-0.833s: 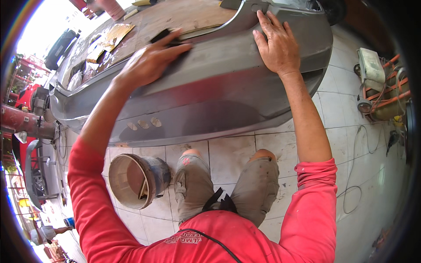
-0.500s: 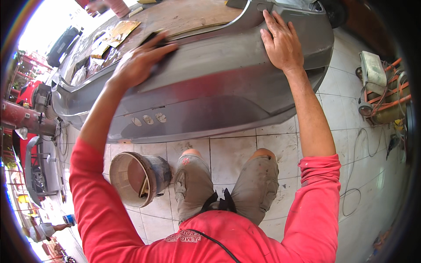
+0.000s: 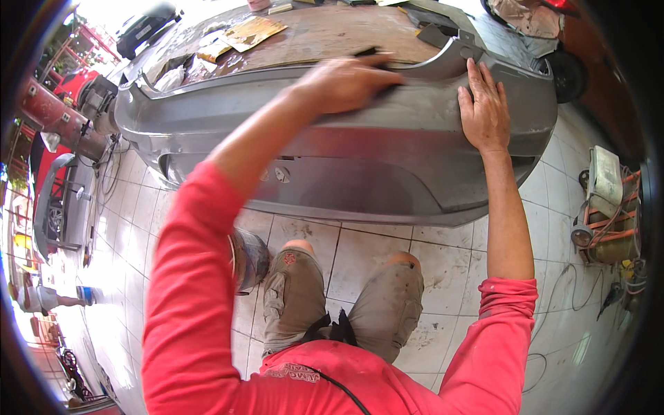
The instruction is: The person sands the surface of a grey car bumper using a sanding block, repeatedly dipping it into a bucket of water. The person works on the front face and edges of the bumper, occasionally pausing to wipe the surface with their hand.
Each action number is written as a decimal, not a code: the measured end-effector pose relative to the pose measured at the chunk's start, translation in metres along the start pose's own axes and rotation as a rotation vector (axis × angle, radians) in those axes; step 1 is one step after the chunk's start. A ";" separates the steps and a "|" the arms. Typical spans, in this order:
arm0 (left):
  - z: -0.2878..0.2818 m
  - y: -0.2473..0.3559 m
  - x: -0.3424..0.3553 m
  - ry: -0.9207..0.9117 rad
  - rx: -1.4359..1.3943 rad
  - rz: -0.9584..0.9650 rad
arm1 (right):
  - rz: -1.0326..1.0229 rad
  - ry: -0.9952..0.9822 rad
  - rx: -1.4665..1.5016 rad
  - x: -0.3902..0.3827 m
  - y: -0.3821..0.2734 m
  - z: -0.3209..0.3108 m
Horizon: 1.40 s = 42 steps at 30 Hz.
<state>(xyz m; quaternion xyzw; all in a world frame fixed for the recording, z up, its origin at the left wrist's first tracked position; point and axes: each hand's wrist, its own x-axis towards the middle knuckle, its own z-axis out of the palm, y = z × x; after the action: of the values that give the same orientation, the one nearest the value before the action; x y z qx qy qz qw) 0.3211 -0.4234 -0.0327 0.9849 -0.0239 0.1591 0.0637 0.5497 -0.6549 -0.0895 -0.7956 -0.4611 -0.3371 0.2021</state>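
A long grey car bumper [image 3: 332, 166] lies along the near edge of a worn wooden work surface [image 3: 325, 34]. My left hand [image 3: 346, 86], slightly blurred, presses a dark pad [image 3: 368, 51] against the bumper's upper face, right of its middle; the pad is mostly hidden under the fingers. My right hand [image 3: 484, 111] lies open on the bumper's right part, fingers stretched up toward the curved rim. Small oval openings [image 3: 282, 174] in the bumper's lower face are partly covered by my left arm.
A bucket [image 3: 250, 263] stands by my legs, partly behind my left arm. A wheeled machine [image 3: 602, 183] with cables is at the right. A red cylinder [image 3: 55, 111], a spare bumper [image 3: 52, 190] and another person [image 3: 45, 299] are at the left. Papers [image 3: 245, 34] lie on the work surface.
My left hand and pad have swept rightward along the bumper, nearer my right hand. The view has shifted, so the bumper's right end and my right hand sit lower and further right.
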 end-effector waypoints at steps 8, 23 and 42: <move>-0.015 -0.032 -0.061 0.117 -0.087 -0.092 | 0.079 -0.020 -0.059 0.001 -0.013 -0.003; -0.062 -0.155 -0.238 0.379 0.243 -0.384 | -0.022 -0.037 0.041 0.008 -0.005 -0.006; -0.125 -0.251 -0.323 0.371 0.560 -1.160 | 0.022 -0.160 0.055 0.004 -0.169 0.000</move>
<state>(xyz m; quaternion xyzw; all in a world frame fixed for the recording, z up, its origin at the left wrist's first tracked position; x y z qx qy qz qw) -0.0070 -0.1495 -0.0472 0.7736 0.5632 0.2661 -0.1161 0.4039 -0.5687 -0.0845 -0.8191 -0.4761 -0.2575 0.1902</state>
